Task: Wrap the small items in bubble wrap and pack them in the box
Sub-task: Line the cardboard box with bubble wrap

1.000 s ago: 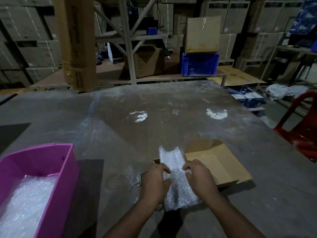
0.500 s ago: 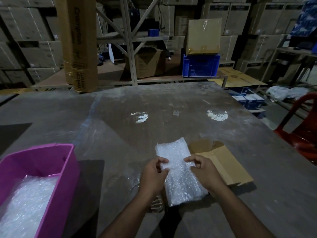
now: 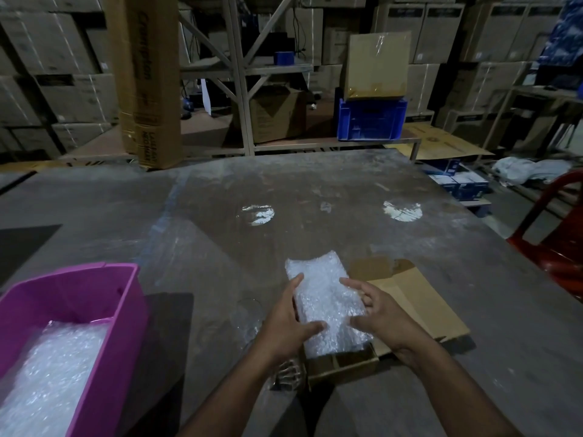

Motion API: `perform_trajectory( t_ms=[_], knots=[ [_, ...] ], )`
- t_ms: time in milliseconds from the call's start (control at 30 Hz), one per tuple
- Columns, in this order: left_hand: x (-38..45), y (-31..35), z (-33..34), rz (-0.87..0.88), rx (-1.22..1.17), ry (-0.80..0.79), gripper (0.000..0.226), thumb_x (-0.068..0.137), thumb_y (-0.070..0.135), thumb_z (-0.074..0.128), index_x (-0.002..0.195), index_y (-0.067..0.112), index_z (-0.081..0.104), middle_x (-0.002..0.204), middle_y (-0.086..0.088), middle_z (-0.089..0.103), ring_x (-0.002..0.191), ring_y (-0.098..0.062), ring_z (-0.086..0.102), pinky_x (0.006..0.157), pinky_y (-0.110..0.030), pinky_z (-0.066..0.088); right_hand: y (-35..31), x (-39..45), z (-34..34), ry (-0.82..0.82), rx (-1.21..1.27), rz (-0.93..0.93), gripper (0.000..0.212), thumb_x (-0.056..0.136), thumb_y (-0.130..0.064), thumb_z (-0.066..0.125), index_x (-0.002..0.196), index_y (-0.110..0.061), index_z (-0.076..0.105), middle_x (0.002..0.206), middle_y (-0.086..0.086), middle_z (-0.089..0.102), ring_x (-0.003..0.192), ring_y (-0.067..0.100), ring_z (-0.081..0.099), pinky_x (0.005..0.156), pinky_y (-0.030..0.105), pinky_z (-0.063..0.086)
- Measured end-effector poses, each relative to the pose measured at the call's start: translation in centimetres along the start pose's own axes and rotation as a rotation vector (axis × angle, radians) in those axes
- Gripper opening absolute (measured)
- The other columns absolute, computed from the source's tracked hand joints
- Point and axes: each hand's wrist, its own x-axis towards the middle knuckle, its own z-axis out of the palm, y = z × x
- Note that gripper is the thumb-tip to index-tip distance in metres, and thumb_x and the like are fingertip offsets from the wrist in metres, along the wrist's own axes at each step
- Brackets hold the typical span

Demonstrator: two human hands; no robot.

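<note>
A bubble-wrapped bundle [image 3: 326, 302] sits just below the centre of the frame, a flat oblong packet held tilted over a small cardboard box [image 3: 342, 362]; the packet's lower end dips into or rests on the box's open top, though which of the two I cannot tell; what is inside the wrap is hidden. The left hand [image 3: 288, 323] grips the packet's left edge, fingers curled up along the side and the thumb pressed across the front near the bottom; the right hand [image 3: 378, 313] holds the right edge, its fingers loosely spread and bent against the wrap, thumb on the lower front. The box has a divider visible inside its near end, and its brown flap [image 3: 419, 301] lies open and flat to the right on the grey table [image 3: 315, 197]. Just left of the box, partly behind the left wrist, stand clear glass items [image 3: 252, 320], hard to make out. At the lower left of the frame a pink plastic bin [image 3: 94, 298] holds more bubble wrap [image 3: 47, 373]. A red chair [image 3: 558, 247] shows at the right edge; a blue crate [image 3: 370, 119] and stacked cartons [image 3: 63, 58] fill the top of the frame.
</note>
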Motion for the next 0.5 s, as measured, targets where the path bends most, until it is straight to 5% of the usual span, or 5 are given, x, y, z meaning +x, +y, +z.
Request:
perform_trajectory(
  t_ms=[100,267,500],
  knots=[
    [-0.3,0.2,-0.1,0.019,0.036,-0.024,0.080,0.079,0.002,0.083,0.136,0.048,0.051,0.133,0.002,0.064,0.111,-0.014,0.070,0.089,-0.043,0.061,0.4,0.3,-0.4,0.037,0.015,-0.054,0.049,0.081,0.003,0.080,0.115,-0.032,0.074,0.129,-0.008,0.068,0.124,0.012,0.060,0.104,0.037,0.052],
    [-1.0,1.3,-0.1,0.057,-0.046,-0.029,0.056,0.086,-0.003,0.073,0.129,0.030,0.060,0.125,-0.004,0.070,0.107,-0.013,0.072,0.081,-0.033,0.062,-0.5,-0.9,-1.1,-0.096,0.016,-0.016,0.050,0.075,0.006,0.083,0.115,-0.022,0.074,0.122,0.001,0.072,0.111,0.021,0.070,0.091,0.042,0.059],
    [-1.2,1.0,-0.1,0.126,0.318,-0.118,0.101,0.073,0.007,0.088,0.144,0.058,0.037,0.138,0.008,0.058,0.114,-0.010,0.067,0.087,-0.036,0.061,-0.2,-1.4,-1.0,0.039,-0.284,-0.098,0.042,0.079,0.003,0.078,0.107,-0.028,0.075,0.115,-0.003,0.073,0.097,0.010,0.073,0.080,0.031,0.061]
  ],
)
